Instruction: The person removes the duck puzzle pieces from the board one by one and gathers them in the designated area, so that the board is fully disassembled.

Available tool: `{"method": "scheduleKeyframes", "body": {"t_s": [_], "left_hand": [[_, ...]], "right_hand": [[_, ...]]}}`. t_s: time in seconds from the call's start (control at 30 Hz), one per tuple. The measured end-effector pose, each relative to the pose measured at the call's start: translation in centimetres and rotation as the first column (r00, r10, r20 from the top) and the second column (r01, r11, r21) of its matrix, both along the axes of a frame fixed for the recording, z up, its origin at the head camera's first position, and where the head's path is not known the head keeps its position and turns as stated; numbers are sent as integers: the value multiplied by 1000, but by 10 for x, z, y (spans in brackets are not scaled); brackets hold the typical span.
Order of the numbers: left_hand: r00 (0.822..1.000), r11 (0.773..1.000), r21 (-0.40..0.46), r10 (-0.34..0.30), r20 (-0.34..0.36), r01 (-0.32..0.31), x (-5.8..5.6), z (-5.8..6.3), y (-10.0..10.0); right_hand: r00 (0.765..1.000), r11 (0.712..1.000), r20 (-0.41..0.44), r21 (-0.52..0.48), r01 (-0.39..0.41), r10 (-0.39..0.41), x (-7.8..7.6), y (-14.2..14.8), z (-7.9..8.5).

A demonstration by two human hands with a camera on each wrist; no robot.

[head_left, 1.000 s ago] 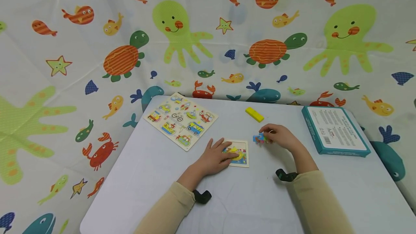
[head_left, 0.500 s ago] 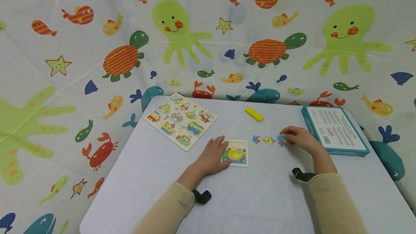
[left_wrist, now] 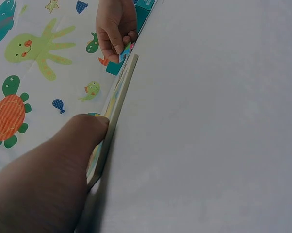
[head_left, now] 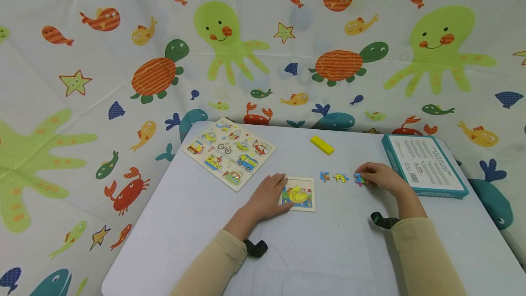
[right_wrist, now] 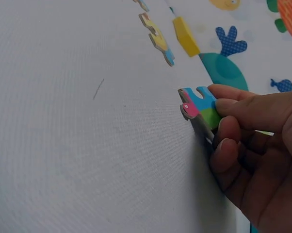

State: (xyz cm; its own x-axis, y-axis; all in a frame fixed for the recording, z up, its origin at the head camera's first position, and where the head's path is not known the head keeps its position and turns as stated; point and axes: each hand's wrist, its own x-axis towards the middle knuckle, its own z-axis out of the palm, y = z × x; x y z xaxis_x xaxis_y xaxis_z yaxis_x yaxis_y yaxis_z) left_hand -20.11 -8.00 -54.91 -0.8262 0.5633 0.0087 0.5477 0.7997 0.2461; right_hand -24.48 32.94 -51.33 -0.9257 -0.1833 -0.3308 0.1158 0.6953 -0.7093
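My right hand (head_left: 382,177) pinches a jigsaw piece (right_wrist: 202,103), blue, green and pink, between thumb and fingertips, low over the table. Two more jigsaw pieces lie in a row to its left: a yellow one (head_left: 340,177) and a blue-and-orange one (head_left: 325,177). Farther left is a small square puzzle board (head_left: 310,209) bearing a yellow duck-like picture. My left hand (head_left: 266,198) rests at that board's left side, fingers stretched along the upper left corner and thumb on its lower left part. In the left wrist view the thumb (left_wrist: 95,127) presses at the board's edge.
A larger vehicle puzzle board (head_left: 230,154) lies at the back left of the white table (head_left: 320,259). Behind the jigsaw pieces is a yellow block (head_left: 322,145). A teal-edged box (head_left: 427,164) lies at the right, just beyond my right hand. A sea-animal cloth hangs behind.
My right hand has moved right with a jigsaw piece, leaving two pieces in view on the table. My left fingers have drawn back from the duck picture to the board's left side.
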Motion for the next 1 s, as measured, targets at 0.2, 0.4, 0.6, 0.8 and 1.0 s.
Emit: {"method": "scheduleKeyframes", "body": {"t_s": [0.2,0.4,0.6,0.8,1.0], "left_hand": [[1000,1000,10,-3,-4,3,-1,-1,-1],[1000,1000,11,-2,-14,2,-1,-2,-2],[1000,1000,11,-2,-8,2,-1,-2,-1],[1000,1000,12,-3,-7,3,-1,-3,-2],[1000,1000,21,-8,-12,8,-1,-3,-3]], "right_hand": [[1000,1000,-1,17,-1,1,-1,-1,0],[1000,1000,1,18,11,-11,0,-2,-1],[999,999,14,20,35,-35,1,-3,-2],[999,999,7,21,35,-35,1,-4,-4],[999,999,0,37,36,-36,2,-7,-2]]}}
